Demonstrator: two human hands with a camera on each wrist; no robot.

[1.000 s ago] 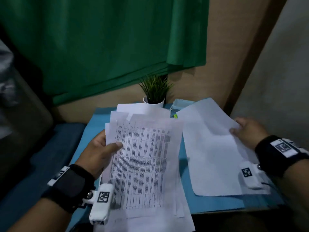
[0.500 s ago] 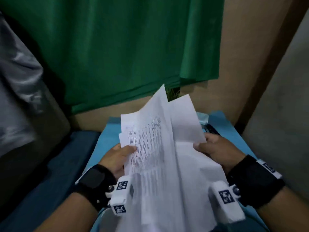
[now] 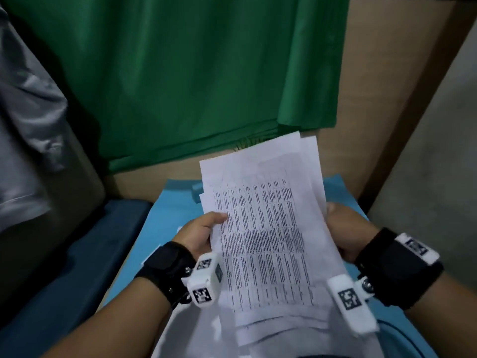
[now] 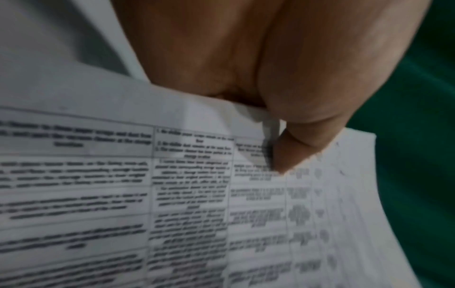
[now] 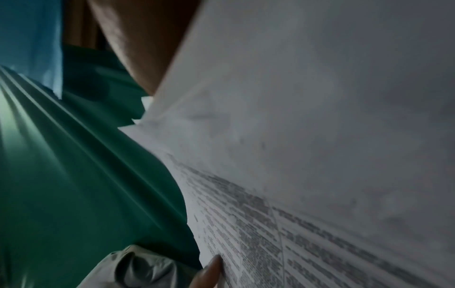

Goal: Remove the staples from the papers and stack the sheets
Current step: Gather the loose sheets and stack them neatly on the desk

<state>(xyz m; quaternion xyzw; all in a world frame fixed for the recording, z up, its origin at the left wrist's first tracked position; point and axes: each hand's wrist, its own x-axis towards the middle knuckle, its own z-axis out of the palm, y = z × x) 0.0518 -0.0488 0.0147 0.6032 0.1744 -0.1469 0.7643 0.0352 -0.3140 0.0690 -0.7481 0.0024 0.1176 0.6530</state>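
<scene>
We have just pulled the loose sheet in, so our left hand [image 3: 200, 233] and right hand [image 3: 346, 228] now hold one pile of papers [image 3: 265, 228] above the blue surface [image 3: 165, 228], fingers curled around its sides. Next we square it.

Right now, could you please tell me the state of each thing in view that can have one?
Papers: gathered into one bundle, lifted off the table, edges uneven, printed table facing up.
Left hand: grip on the bundle's left edge, thumb on top.
Right hand: holds the right edge, fingers hidden behind the sheets.
Blue table: partly covered by the bundle.
Staples: not discernible.
</scene>
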